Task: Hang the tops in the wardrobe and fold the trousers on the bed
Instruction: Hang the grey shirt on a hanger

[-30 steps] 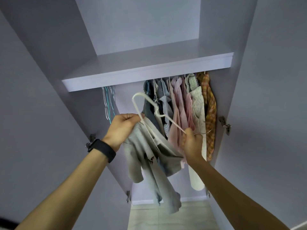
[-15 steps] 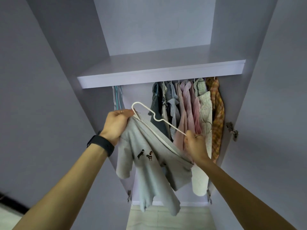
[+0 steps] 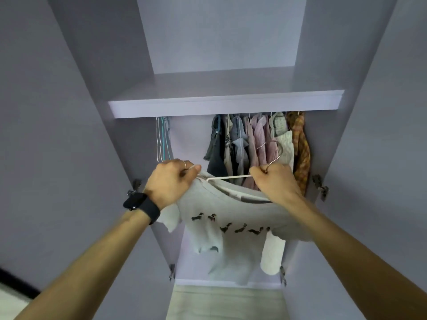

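A pale grey T-shirt [image 3: 231, 232] printed with a row of small dark dogs hangs between my two hands in front of the open wardrobe. A white hanger [image 3: 227, 178] runs through its neckline, its metal hook [image 3: 273, 158] sticking up by my right hand. My left hand [image 3: 172, 181] grips the shirt's shoulder and the hanger's left end. My right hand [image 3: 275, 181] grips the hanger near the hook together with the cloth. Most of the hanger is hidden inside the shirt.
Several tops [image 3: 258, 144] hang on the rail at the right under the lilac shelf [image 3: 226, 106]. A few bare hangers [image 3: 161, 139] hang at the left, with a gap between. Open wardrobe doors [image 3: 57, 135] flank both sides. Floor [image 3: 226, 303] shows below.
The hanger has gone from tilted and mostly outside the shirt to level and inside the neckline. Both hands spread apart, and the shirt now hangs spread with its print showing.
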Tool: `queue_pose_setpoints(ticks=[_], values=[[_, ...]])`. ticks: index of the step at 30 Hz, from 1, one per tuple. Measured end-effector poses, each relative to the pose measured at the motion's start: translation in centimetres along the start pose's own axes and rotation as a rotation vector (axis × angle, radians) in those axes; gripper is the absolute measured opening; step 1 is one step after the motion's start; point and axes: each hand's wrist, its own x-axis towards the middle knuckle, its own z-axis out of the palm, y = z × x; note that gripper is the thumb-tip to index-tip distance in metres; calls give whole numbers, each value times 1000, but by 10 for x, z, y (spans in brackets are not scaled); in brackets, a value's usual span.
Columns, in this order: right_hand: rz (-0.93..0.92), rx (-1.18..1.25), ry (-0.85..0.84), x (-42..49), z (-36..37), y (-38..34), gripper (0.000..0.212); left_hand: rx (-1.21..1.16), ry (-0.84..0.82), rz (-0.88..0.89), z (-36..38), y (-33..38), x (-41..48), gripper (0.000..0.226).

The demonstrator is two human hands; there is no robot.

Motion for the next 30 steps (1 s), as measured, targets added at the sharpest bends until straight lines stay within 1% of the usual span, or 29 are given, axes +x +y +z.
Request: queue_pose_setpoints(ticks=[1,4,5,7,9,10,12,15,16,17,19,21,23,25,27,30], values=[[-27,-11,2,5,-5,-7,49,-48,-28,-14,4,2,-2,32],[-95,-175,-161,15,-7,-28,51,-206,-82,-100,11,10,1,32],[-111,-215,-188,17,-5,-32,50,-247,-114,-125,13,12,2,31],[-115,-189,-154,24,-4,-37,50,-299,-194,-133,17,16,0,28],[-110,-94,-93,31,-6,-37,50,-242,-257,-86,20,14,-4,29],[-110,-60,-89,33,-6,-36,49,-207,-266,-54,22,12,-7,28],[-97,14,-140,33,-7,-34,45,-226,-230,10,24,8,-9,20],[-113,137,-214,29,-16,-26,30,-265,-137,34,18,2,-8,16],[-129,115,-228,29,-22,-19,28,-259,-117,32,15,-2,-7,16],[-133,46,-246,28,-28,-7,33,-241,-107,23,12,-6,-6,18],[-75,-66,-300,22,-30,19,36,-175,-92,-32,5,-14,-4,20],[-27,-1,-262,11,-19,41,41,-111,-102,-79,1,-18,-2,20],[-64,75,-167,0,-3,49,42,-99,-127,-81,3,-13,0,17],[-126,127,-130,-8,10,47,40,-140,-162,-43,10,2,2,12],[-166,160,-156,-11,20,43,38,-159,-163,-20,20,20,4,18],[-167,252,-221,-16,23,45,32,-146,-99,-39,25,29,7,26]])
